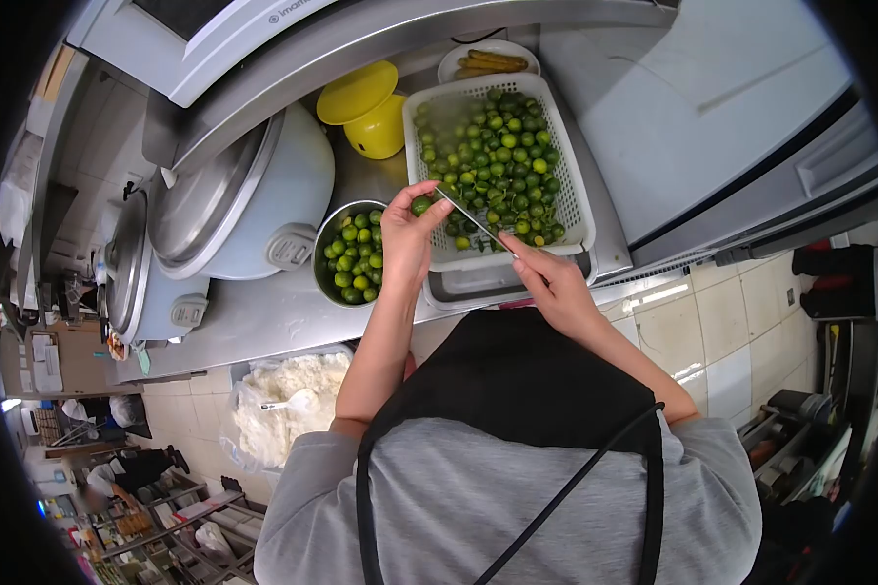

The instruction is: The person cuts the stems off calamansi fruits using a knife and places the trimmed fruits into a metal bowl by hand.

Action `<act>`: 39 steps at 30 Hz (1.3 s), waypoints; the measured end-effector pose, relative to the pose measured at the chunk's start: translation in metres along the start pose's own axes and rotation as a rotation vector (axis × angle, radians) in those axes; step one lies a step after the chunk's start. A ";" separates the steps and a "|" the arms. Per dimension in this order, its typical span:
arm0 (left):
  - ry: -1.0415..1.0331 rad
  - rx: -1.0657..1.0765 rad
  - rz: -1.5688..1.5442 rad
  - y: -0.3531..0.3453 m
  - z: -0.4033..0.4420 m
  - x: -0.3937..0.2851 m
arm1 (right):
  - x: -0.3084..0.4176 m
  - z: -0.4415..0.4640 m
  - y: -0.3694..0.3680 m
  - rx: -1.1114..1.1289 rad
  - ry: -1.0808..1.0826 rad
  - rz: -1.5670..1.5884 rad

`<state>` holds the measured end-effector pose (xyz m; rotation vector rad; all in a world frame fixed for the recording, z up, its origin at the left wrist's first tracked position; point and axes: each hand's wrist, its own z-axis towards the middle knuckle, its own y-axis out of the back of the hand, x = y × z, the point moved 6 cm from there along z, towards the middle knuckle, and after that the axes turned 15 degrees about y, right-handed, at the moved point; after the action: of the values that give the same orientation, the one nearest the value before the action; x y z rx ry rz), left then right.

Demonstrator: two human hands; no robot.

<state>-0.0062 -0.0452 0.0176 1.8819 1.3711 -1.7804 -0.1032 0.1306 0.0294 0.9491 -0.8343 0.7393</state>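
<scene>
My left hand (409, 232) pinches a small green lime (420, 206) between thumb and fingers, over the near left edge of a white basket (587, 210). My right hand (553, 285) is closed on the handle of a thin knife (471, 217), whose blade points up and left to the lime. Many green limes (507, 141) fill the basket, some of them cut. Left of my left hand, a round metal bowl (319, 261) holds whole limes (357, 255).
Two large rice cookers (298, 166) (156, 292) stand at the left. Behind the bowl is a yellow container (376, 132). A plate (449, 66) of brown sticks sits behind the basket. Below the counter, a bag (247, 414) holds white grains and a scoop. A person (117, 473) is far left.
</scene>
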 end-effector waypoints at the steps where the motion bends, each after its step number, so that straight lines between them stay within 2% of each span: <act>1: -0.024 -0.023 0.039 0.001 0.000 0.000 | 0.000 0.000 0.001 -0.007 0.000 -0.044; 7: -0.046 -0.031 0.195 -0.014 -0.008 0.009 | 0.004 0.017 0.002 -0.085 0.066 -0.112; 10: 0.026 0.006 0.115 -0.010 -0.008 0.012 | 0.004 0.025 -0.002 -0.091 0.078 -0.100; 12: 0.153 0.089 -0.150 -0.004 -0.007 0.013 | 0.003 0.026 -0.003 -0.081 0.067 -0.076; 16: 0.125 0.079 -0.187 0.040 0.000 -0.005 | -0.008 0.017 -0.004 0.061 0.024 -0.125; 18: 0.087 -0.102 0.085 0.071 -0.006 -0.026 | -0.017 0.010 -0.003 0.096 0.024 -0.095; 19: 0.071 -0.181 0.248 0.089 -0.007 -0.035 | -0.024 0.005 0.002 0.034 0.002 -0.064; 21: 0.002 -0.344 0.929 0.112 -0.008 -0.056 | -0.031 0.001 0.011 -0.029 -0.020 -0.033; 22: -0.046 -0.476 1.094 0.115 -0.010 -0.061 | -0.033 0.000 0.017 -0.058 -0.038 -0.059; 23: -0.045 -0.475 1.094 0.111 -0.006 -0.057 | -0.034 0.001 0.022 -0.087 -0.056 -0.086; 25: -0.205 -0.429 1.371 0.077 0.008 -0.044 | -0.031 0.003 0.025 -0.083 -0.095 -0.053; 27: -0.149 -0.334 1.465 0.038 0.029 -0.009 | -0.026 0.006 0.025 -0.100 -0.055 -0.057; 29: -0.099 -0.303 1.803 0.008 0.053 0.026 | -0.022 0.009 0.021 -0.097 -0.053 -0.049; 31: -0.151 -0.287 1.961 -0.001 0.074 0.055 | -0.019 0.011 0.018 -0.095 -0.048 -0.039; 35: -0.102 -0.271 1.971 0.002 0.085 0.064 | -0.016 0.009 0.018 -0.109 -0.025 -0.037; 37: -0.246 -0.232 1.522 0.003 0.070 0.039 | -0.017 0.007 0.019 -0.131 -0.030 -0.014; 38: -0.171 -0.222 1.182 0.006 0.060 0.031 | -0.018 0.006 0.020 -0.149 -0.026 -0.002; 39: -0.170 -0.213 1.188 0.006 0.051 0.029 | -0.018 0.004 0.021 -0.167 -0.022 0.009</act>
<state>-0.0413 -0.0706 -0.0225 1.7336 0.1850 -1.0562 -0.1310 0.1320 0.0233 0.8061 -0.9056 0.6572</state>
